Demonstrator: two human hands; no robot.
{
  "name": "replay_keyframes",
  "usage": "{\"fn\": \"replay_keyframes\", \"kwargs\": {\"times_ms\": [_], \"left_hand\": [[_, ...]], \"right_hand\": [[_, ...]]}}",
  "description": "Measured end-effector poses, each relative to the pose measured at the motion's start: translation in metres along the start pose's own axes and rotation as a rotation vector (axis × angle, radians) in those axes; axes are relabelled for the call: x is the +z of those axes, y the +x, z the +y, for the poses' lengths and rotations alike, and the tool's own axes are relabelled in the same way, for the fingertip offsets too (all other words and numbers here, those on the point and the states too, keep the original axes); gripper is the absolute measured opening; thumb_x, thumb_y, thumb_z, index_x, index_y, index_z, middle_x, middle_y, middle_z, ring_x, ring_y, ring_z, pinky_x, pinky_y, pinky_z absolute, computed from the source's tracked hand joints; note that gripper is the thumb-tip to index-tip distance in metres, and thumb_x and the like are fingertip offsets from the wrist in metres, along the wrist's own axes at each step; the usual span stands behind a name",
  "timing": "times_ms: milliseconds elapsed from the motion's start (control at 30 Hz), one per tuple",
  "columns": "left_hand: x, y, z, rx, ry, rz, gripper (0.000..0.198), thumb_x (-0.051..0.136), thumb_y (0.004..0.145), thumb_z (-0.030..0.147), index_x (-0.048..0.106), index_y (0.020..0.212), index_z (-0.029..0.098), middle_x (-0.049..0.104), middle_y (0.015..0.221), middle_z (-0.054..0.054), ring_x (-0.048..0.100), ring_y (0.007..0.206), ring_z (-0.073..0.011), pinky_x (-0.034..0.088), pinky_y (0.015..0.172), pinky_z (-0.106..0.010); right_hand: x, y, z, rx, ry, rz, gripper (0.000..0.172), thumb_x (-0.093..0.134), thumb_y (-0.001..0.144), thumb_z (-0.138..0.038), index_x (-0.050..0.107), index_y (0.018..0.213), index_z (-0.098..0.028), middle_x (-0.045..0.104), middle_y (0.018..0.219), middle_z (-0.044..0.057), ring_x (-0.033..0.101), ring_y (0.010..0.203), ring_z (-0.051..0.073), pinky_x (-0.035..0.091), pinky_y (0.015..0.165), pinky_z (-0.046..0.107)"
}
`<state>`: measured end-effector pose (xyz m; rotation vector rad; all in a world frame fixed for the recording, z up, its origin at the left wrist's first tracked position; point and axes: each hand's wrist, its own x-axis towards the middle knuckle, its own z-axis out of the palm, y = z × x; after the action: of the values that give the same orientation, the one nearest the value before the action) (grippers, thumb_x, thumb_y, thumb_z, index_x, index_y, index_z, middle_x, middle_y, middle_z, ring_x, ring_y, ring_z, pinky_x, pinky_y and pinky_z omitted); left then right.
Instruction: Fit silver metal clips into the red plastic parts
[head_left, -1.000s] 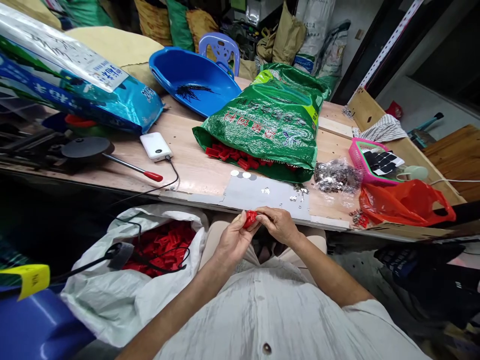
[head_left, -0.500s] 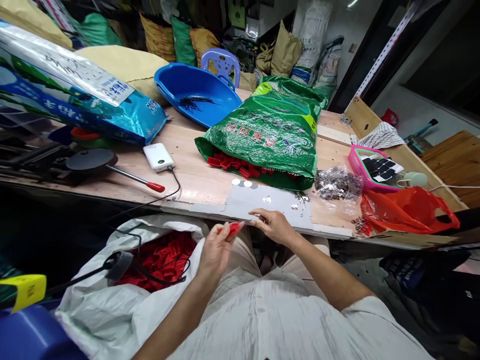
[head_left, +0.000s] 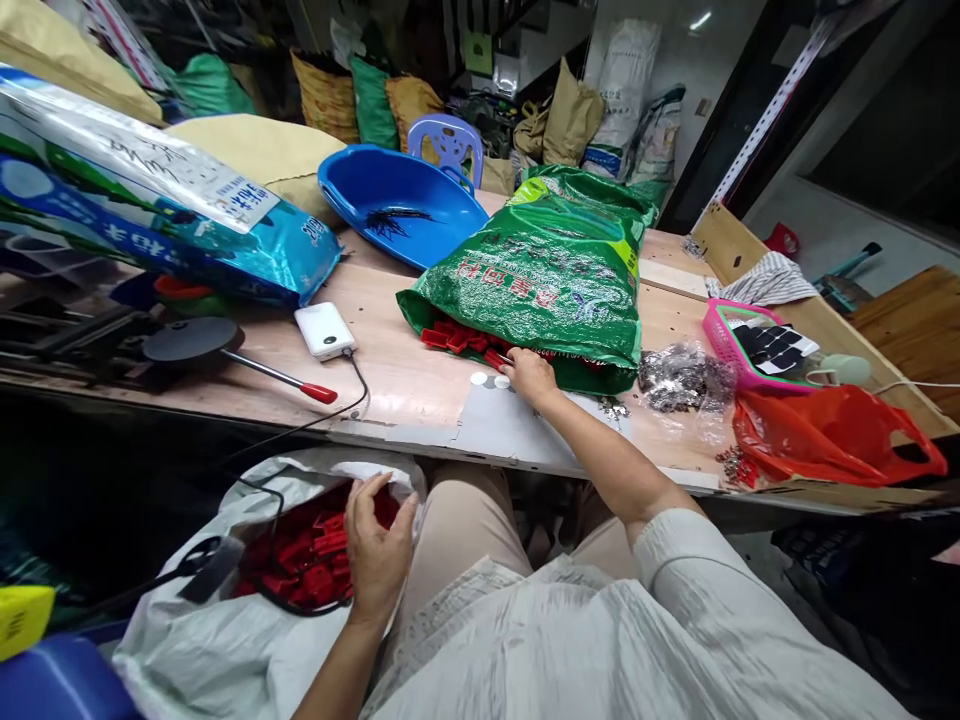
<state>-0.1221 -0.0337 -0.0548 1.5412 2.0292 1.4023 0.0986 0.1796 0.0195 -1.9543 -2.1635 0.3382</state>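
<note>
My left hand [head_left: 379,545] is over the mouth of a white woven sack [head_left: 277,640], fingers spread and holding nothing. Inside the sack lies a heap of small red plastic pieces [head_left: 307,550]. On the table, my right hand [head_left: 532,377] reaches to the mouth of a large green bag [head_left: 540,285], from which more red plastic pieces [head_left: 454,337] spill. Its fingertips pinch one red piece [head_left: 493,357] at the edge of that pile. Beneath the right forearm is a grey sheet [head_left: 487,420] with pale round discs [head_left: 478,379] at its top edge.
A white power bank [head_left: 325,331] with a black cable and a red-tipped lever [head_left: 319,393] are on the left. To the right are a clear bag of metal bits [head_left: 682,377], a pink basket [head_left: 724,340] and a red plastic bag [head_left: 832,435]. A blue basin [head_left: 405,200] stands behind.
The red piece that my left hand held is gone from it; that hand moved down-left over the sack and opened. My right hand moved forward from the table edge to the green bag's red pieces.
</note>
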Motion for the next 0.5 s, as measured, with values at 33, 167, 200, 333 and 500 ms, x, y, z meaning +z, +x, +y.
{"fn": "replay_keyframes", "kwargs": {"times_ms": [33,167,200,333,500], "left_hand": [[0.005,-0.001,0.005,0.002,-0.027,-0.02,0.04,0.059,0.083,0.04,0.055,0.117,0.02,0.056,0.127,-0.012,0.041,0.134,-0.0305,0.031,0.113,-0.049],[0.019,-0.005,0.032,-0.011,-0.183,-0.105,0.037,0.063,0.082,0.034,0.057,0.116,0.022,0.058,0.127,-0.01,0.039,0.137,-0.0291,0.027,0.116,-0.047],[0.021,-0.004,0.039,-0.042,-0.253,-0.128,0.037,0.065,0.08,0.033,0.059,0.116,0.023,0.058,0.128,-0.009,0.039,0.137,-0.0283,0.025,0.117,-0.046],[0.029,0.001,0.064,-0.322,-0.667,-0.232,0.046,0.075,0.075,0.029,0.06,0.118,0.025,0.059,0.129,-0.008,0.05,0.129,-0.0248,0.032,0.114,-0.039],[0.048,0.007,0.087,-0.561,-1.072,-0.364,0.06,0.078,0.073,0.029,0.055,0.128,0.026,0.062,0.128,-0.01,0.059,0.119,-0.0221,0.048,0.1,-0.033]], "right_hand": [[0.002,0.006,-0.004,0.014,-0.001,-0.005,0.03,0.052,0.094,-0.042,0.062,0.116,-0.024,0.067,0.116,0.009,0.063,0.102,0.025,0.046,0.084,0.033],[0.003,0.014,-0.008,0.045,0.01,-0.004,0.027,0.052,0.093,-0.036,0.065,0.11,-0.02,0.07,0.107,0.012,0.064,0.096,0.024,0.046,0.081,0.033],[0.001,0.011,-0.007,0.048,0.019,0.005,0.027,0.052,0.093,-0.037,0.065,0.11,-0.02,0.07,0.106,0.012,0.064,0.095,0.023,0.046,0.08,0.032],[-0.001,-0.021,0.002,-0.009,0.298,0.016,0.024,0.056,0.089,-0.039,0.068,0.096,-0.019,0.072,0.091,0.007,0.062,0.081,0.018,0.044,0.071,0.026],[0.013,-0.103,0.019,-0.139,0.922,-0.342,0.035,0.063,0.081,-0.049,0.067,0.077,-0.014,0.063,0.066,-0.001,0.053,0.061,0.011,0.039,0.059,0.021]]}}
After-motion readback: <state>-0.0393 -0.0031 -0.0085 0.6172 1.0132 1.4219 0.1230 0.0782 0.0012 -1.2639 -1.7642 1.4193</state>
